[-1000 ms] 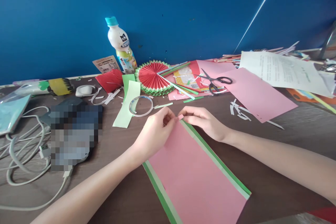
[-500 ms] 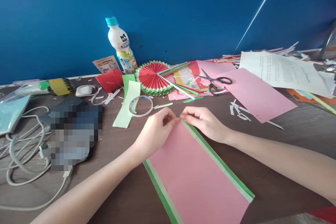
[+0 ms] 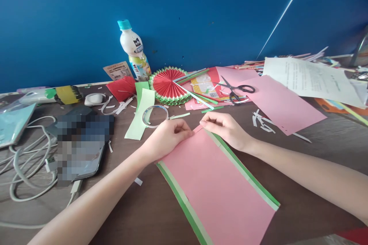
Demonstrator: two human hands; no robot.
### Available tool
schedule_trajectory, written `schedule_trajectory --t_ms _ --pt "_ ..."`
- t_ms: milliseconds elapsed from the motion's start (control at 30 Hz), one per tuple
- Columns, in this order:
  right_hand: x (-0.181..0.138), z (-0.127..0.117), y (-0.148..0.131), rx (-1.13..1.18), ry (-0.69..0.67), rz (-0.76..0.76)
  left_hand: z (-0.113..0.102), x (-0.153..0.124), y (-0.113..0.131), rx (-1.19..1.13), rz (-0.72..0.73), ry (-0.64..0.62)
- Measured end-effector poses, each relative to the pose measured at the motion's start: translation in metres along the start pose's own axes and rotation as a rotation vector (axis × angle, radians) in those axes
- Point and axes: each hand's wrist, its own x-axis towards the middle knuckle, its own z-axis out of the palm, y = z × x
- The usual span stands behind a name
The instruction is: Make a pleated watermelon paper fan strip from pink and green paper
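Flat on the brown wooden table (image 3: 138, 214) lies the long pink paper sheet with pale and dark green side bands (image 3: 215, 187). At its far end, the left hand (image 3: 165, 141) and right hand (image 3: 225, 130) pinch the edge. Fold narrow and square, crease firmly. Farther back, a capped white drink bottle (image 3: 133, 51) stands, contents hidden.

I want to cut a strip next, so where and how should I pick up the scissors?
Take the scissors by the black handle loops, reaching in from the right: the loops point right and lie bare on the pink sheet, while the open blades point left over the paper pile.
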Motion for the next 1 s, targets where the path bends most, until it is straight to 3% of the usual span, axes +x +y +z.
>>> schedule_trajectory --t_ms 133,367,667,1000 --pt "0.002 -0.003 0.002 -0.030 0.031 -0.040 -0.008 0.002 -0.004 -0.059 0.007 -0.073" --pt "0.012 -0.014 0.010 0.027 0.216 0.019 -0.031 0.007 -0.013 -0.040 -0.042 -0.151" --pt "0.017 -0.020 0.022 0.140 0.346 0.042 -0.050 0.009 -0.022 -0.481 -0.271 -0.321" --pt "0.020 -0.022 0.029 0.073 0.373 0.021 -0.051 0.009 -0.023 -0.379 -0.198 -0.317"
